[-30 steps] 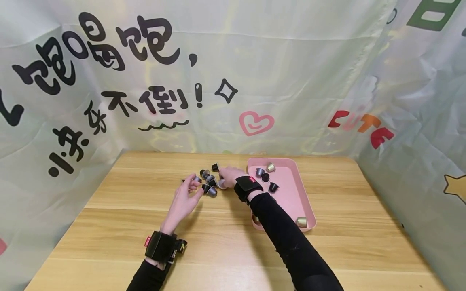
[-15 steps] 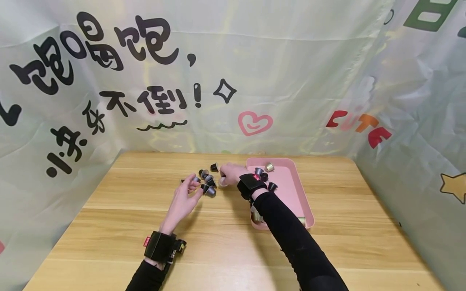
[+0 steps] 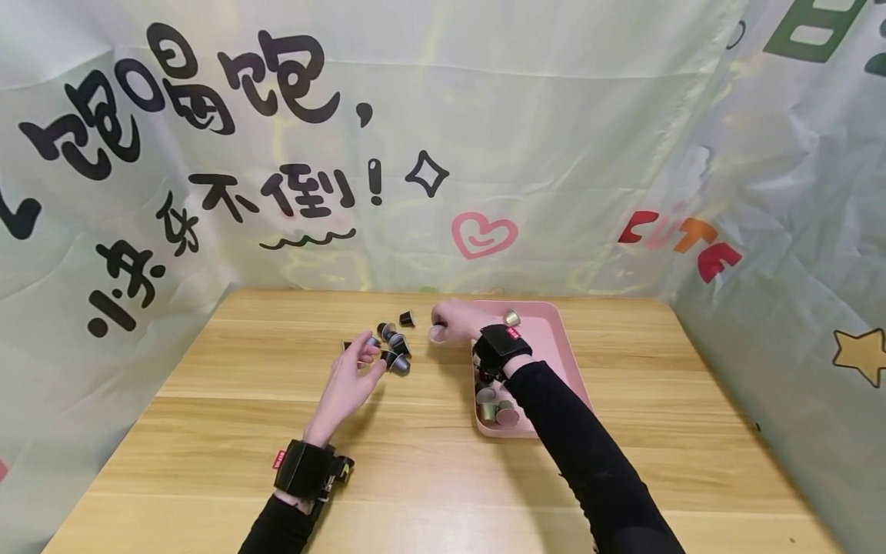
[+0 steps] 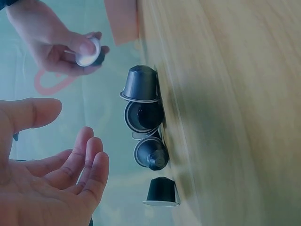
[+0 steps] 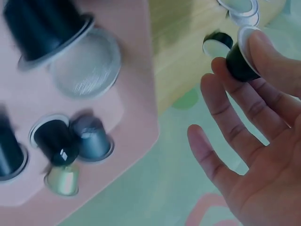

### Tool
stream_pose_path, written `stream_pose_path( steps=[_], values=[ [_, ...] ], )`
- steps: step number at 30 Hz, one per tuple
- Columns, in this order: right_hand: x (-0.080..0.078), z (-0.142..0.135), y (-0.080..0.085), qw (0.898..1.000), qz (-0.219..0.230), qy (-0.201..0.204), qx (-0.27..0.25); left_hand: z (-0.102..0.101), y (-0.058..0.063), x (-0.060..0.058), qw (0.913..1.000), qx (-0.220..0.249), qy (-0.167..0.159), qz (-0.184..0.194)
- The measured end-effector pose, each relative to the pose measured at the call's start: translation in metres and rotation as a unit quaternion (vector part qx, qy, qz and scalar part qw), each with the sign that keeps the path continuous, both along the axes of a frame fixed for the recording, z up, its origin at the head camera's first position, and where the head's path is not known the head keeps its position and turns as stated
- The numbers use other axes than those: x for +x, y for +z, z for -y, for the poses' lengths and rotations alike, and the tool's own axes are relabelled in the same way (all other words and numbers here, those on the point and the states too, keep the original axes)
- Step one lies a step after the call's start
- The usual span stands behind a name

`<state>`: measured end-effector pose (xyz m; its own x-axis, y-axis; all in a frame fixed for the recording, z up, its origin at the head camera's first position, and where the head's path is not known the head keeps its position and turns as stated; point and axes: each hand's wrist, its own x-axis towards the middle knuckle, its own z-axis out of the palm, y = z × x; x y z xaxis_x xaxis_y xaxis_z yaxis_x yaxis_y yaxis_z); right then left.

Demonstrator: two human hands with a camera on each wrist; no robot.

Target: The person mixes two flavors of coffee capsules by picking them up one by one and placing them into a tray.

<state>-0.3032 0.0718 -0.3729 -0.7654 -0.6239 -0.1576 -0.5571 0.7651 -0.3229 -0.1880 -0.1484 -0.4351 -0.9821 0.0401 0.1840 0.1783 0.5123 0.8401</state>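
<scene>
My right hand [image 3: 458, 319] pinches a dark coffee capsule [image 5: 239, 65] between thumb and fingers, its pale foil lid under the thumb. It is raised over the table, by the left edge of the pink tray [image 3: 557, 350]. My left hand [image 3: 349, 382] stays beside a small cluster of black and grey capsules [image 3: 400, 365], fingers relaxed and apart. In the left wrist view nothing lies between that hand's thumb and fingers, and several capsules [image 4: 140, 84] stand beyond them. One black capsule [image 3: 407, 318] lies slightly apart at the back.
Inside the tray lie several capsules, among them a gold one [image 3: 511, 318] at the back and a foil-lidded one [image 3: 507, 415] near the front. My right forearm covers part of the tray. A printed cloth [image 3: 554, 154] hangs behind the wooden table [image 3: 277, 338].
My right hand has lifted from the cluster and moved right toward the tray with a capsule in its fingers. More of the tray's front-left capsules show. The left hand has barely moved.
</scene>
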Motion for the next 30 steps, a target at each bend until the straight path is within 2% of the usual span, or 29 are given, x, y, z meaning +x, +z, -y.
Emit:
stream_pose_path(
  steps=[2,5,9,14,20,30],
  values=[
    [0.000,-0.007,0.002,1.000,-0.001,-0.004,-0.007,0.000,-0.001,0.000,1.0000,-0.003,0.000,0.001],
    [0.000,-0.019,0.005,0.999,0.009,-0.032,-0.010,0.000,-0.002,-0.001,1.0000,-0.004,0.000,0.004],
    [-0.001,-0.034,0.008,0.998,-0.009,-0.055,0.005,0.000,-0.002,-0.001,1.0000,-0.001,-0.001,0.009],
    [-0.002,-0.051,0.011,0.997,-0.039,-0.061,0.013,0.000,-0.003,-0.002,0.9999,-0.001,-0.001,0.014],
    [0.001,-0.074,0.017,0.997,-0.040,-0.059,0.001,0.000,-0.003,-0.001,0.9999,0.004,0.000,0.013],
    [-0.003,-0.114,0.018,0.994,-0.046,-0.095,-0.011,0.000,-0.002,-0.001,0.9999,0.002,0.001,0.016]
  ],
)
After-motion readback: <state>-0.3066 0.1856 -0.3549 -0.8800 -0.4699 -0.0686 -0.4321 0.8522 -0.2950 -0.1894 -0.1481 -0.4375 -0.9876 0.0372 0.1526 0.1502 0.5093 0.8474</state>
